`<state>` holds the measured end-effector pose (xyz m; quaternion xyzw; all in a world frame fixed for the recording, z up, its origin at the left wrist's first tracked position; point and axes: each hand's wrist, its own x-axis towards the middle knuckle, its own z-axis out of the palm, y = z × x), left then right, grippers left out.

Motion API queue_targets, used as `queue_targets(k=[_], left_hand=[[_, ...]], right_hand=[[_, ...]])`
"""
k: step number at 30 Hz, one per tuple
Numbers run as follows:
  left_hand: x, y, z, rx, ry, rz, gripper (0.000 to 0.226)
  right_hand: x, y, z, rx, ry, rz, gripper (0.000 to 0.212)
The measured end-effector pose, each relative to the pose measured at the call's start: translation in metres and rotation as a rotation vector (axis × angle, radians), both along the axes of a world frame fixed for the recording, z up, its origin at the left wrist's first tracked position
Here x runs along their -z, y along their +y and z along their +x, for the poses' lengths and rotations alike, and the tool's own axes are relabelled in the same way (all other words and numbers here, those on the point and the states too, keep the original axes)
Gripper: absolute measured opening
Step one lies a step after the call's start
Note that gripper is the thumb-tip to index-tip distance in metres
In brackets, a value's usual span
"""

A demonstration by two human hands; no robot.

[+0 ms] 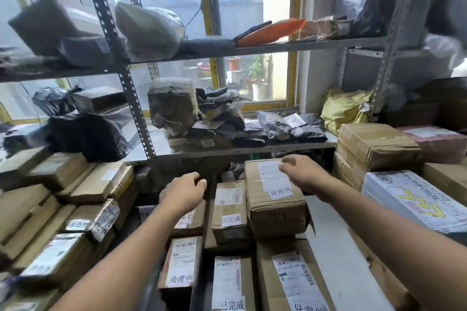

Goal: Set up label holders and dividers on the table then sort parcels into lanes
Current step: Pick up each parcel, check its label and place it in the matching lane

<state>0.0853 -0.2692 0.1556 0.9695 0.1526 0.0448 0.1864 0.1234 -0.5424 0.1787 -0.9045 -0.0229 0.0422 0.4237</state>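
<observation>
The big brown box (275, 199) sits near the far edge of the table (333, 240), in the right row, with a white label on top. The right hand (302, 173) hangs over the box's far end, fingers loosely bent, holding nothing. The left hand (183, 193) is over the left row, loose and empty too. The box looks stiff and maybe heavy. Hold it low on both sides, not by the shiny tape.
</observation>
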Motion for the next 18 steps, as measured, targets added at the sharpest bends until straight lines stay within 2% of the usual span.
queue_targets(k=[3, 8, 18], left_hand=[[-0.016, 0.039, -0.032, -0.022, 0.007, 0.146, 0.045], [-0.029, 0.118, -0.104, -0.046, 0.006, 0.285, 0.037], [-0.017, 0.298, -0.255, -0.242, 0.071, 0.243, 0.039]], right_hand=[[-0.011, 0.035, -0.021, -0.027, -0.074, -0.121, 0.044], [-0.028, 0.117, -0.063, -0.103, -0.191, -0.189, 0.032], [-0.011, 0.303, -0.155, -0.289, -0.191, -0.332, 0.028]])
